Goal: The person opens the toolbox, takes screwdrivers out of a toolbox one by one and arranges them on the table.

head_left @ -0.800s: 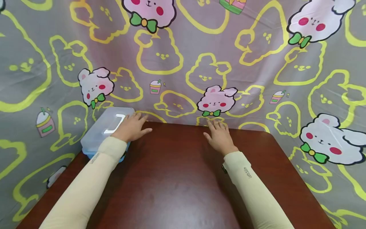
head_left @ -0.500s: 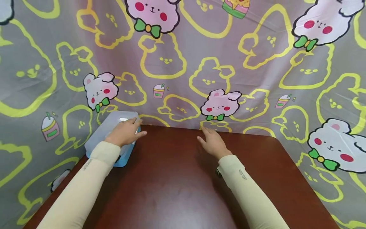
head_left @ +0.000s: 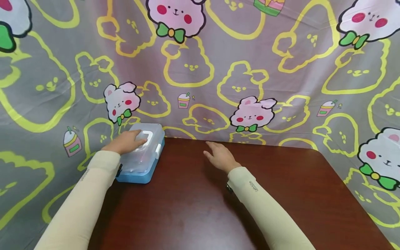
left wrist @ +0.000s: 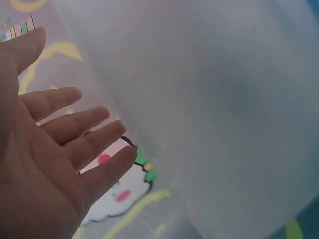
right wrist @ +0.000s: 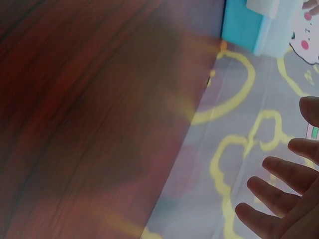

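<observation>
A storage box (head_left: 137,177) with a blue base and a clear, whitish lid (head_left: 139,161) sits at the back left of the table; a white handle (head_left: 147,138) lies on the lid. Above the lid's left part hovers my left hand (head_left: 125,141), fingers extended and holding nothing. In the left wrist view, the left hand's spread fingers (left wrist: 75,124) are beside the lid's edge; whether they touch it I cannot tell. My right hand (head_left: 221,157) hangs over the table's back middle, right of the box, with fingers spread and nothing in them, as the right wrist view confirms.
The dark red-brown table (head_left: 187,194) ends at a grey curtain (head_left: 215,45) printed with rabbits and yellow outlines, which closes off the back and both sides. A white latch (head_left: 158,151) sits on the box's right side.
My left hand has shifted left across the lid, uncovering the handle and right side of the box. My right hand has moved left too. The head view has turned somewhat to the left.
</observation>
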`<state>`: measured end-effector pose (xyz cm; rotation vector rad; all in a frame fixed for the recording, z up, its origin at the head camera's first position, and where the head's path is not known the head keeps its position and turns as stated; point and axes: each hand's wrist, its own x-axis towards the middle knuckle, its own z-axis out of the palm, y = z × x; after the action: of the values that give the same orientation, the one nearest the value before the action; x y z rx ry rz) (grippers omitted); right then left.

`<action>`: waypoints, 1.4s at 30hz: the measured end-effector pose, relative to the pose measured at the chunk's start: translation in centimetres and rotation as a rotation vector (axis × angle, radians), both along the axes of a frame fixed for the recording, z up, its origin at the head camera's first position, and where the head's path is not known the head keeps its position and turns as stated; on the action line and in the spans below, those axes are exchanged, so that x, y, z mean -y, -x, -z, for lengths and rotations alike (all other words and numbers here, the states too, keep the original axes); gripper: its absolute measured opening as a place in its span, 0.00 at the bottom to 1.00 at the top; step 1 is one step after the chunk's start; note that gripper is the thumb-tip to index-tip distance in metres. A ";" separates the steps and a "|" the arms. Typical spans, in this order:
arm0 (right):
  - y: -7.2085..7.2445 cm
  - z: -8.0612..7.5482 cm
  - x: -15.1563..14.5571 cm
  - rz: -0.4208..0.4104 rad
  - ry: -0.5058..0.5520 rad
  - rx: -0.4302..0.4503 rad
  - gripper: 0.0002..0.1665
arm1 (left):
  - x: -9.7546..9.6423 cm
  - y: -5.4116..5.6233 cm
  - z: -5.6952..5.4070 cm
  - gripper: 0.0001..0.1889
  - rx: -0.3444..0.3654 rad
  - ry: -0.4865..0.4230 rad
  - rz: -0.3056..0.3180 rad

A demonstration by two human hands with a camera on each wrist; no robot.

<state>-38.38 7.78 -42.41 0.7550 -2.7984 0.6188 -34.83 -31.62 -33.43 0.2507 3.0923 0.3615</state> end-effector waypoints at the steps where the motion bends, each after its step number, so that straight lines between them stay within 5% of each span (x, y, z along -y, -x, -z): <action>1: 0.0 -0.1 0.5 -0.004 -0.004 0.001 0.35 | 0.5 0.0 0.0 0.40 0.005 -0.007 -0.005; 8: 0.0 -0.9 3.8 -0.035 -0.015 0.019 0.35 | 2.9 0.1 0.0 0.44 0.029 -0.027 -0.038; 15: -0.2 -1.2 6.1 -0.048 0.003 0.047 0.34 | 3.1 0.2 0.0 0.49 0.076 -0.040 -0.106; 22: -0.3 -0.6 8.8 -0.079 0.067 0.114 0.36 | 3.8 1.0 0.8 0.51 0.121 -0.051 -0.125; 31: 0.3 0.2 12.1 -0.066 0.186 0.164 0.40 | 4.4 2.6 0.6 0.52 0.112 -0.101 -0.139; 42: 0.6 0.3 16.5 -0.014 0.335 0.256 0.46 | 4.9 3.1 1.8 0.62 0.267 -0.138 -0.243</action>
<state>-38.96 -8.68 -42.66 0.6680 -2.7959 1.2265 -37.89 -36.56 -35.21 -0.1628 2.8393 0.5638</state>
